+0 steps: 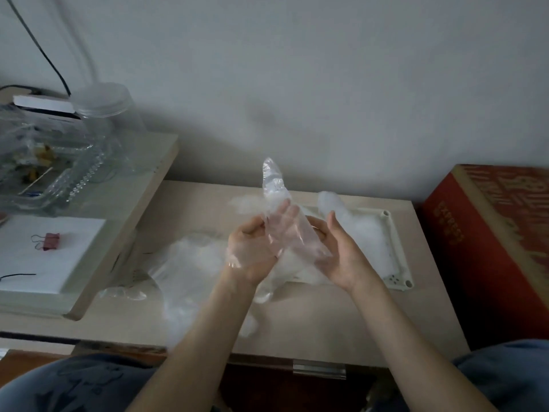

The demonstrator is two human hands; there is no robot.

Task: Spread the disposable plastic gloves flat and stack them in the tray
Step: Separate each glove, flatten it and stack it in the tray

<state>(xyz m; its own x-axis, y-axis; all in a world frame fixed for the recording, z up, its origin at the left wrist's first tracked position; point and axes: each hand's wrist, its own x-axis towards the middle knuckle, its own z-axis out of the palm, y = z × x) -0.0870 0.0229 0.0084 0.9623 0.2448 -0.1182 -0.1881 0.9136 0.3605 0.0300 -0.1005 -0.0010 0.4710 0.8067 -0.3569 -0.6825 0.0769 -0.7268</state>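
Observation:
A clear plastic glove (274, 190) is held up above the low table, one of its fingers sticking up. My left hand (252, 248) and my right hand (338, 251) face each other, palms inward, with the glove's cuff between them and fingers curled on the film. A white tray (396, 254) lies behind my right hand with translucent gloves (359, 230) in it. A loose heap of crumpled gloves (190, 269) lies on the table below my left forearm.
A red cardboard box (490, 242) stands right of the beige table (341, 319). On the left, a raised shelf holds a clear jar (104, 111), a clear plastic container (44, 162), and white paper with a red binder clip (50, 241). My knees are at the bottom edge.

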